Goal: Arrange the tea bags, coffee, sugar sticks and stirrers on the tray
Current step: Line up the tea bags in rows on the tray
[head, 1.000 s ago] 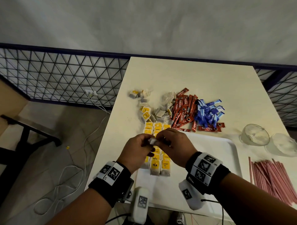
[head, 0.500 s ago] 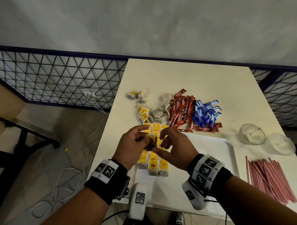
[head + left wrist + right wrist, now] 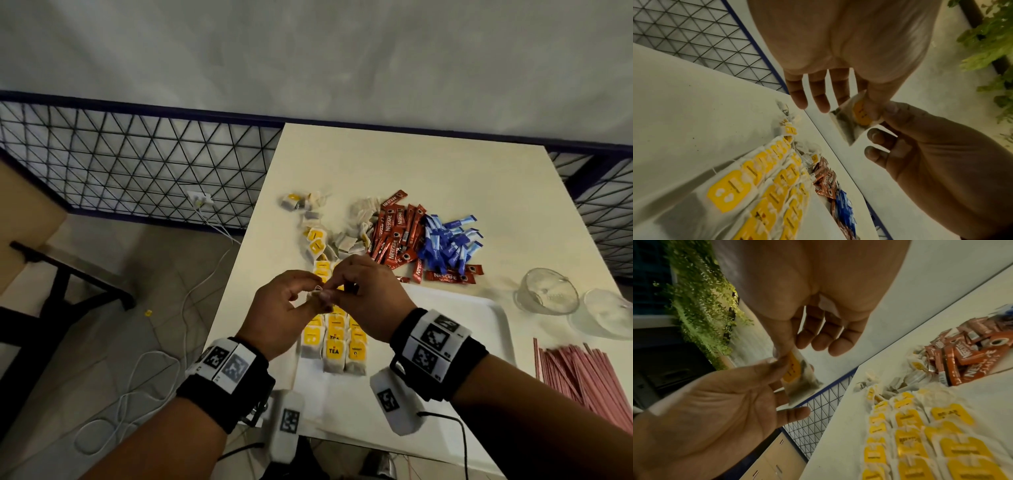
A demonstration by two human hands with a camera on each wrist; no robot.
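Observation:
My left hand (image 3: 306,291) and right hand (image 3: 337,286) meet above the left end of the white tray (image 3: 462,329). Between them they pinch one yellow-tagged tea bag (image 3: 857,116), held in the air; the right wrist view shows the same tea bag (image 3: 799,378) under both thumbs. Rows of tea bags (image 3: 337,346) lie on the tray below the hands. Behind the tray, on the table, are loose tea bags (image 3: 346,236), red coffee sticks (image 3: 397,236) and blue sugar sticks (image 3: 448,243). Pink stirrers (image 3: 582,373) lie to the right of the tray.
Two clear glass cups (image 3: 546,291) stand right of the tray, above the stirrers. The table's left edge (image 3: 236,274) drops to the floor, where white cables lie. A dark mesh fence (image 3: 137,164) runs behind the table.
Both hands stayed together over the tray's left end. Half a second ago their fingers were spread apart; now they pinch the tea bag between them.

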